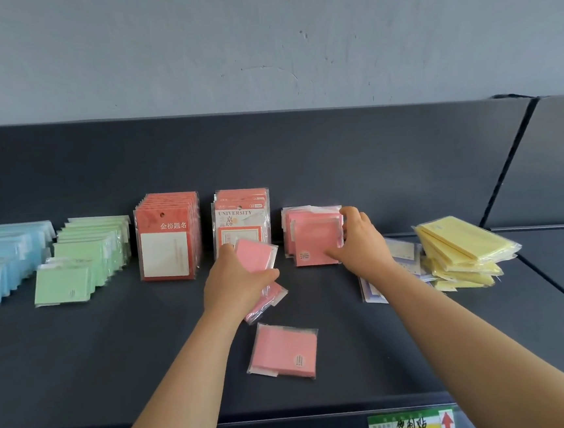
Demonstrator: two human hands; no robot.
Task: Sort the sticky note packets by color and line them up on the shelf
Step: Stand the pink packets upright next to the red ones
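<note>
Shelf [82,367], left to right: blue packets [2,262], green packets [86,255], red packets [166,237] in rows; left hand [235,282], fingers curled round pink packets [255,255]; loose pink packet [285,350] flat in front; right hand [361,237], fingers gripping upright pink row [311,238]; yellow pile [461,249] far right

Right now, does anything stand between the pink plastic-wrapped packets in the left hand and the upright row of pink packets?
Nothing visible does: only bare dark shelf lies between the held pink packets and the pink row. The right hand grips that row's right edge.
</note>
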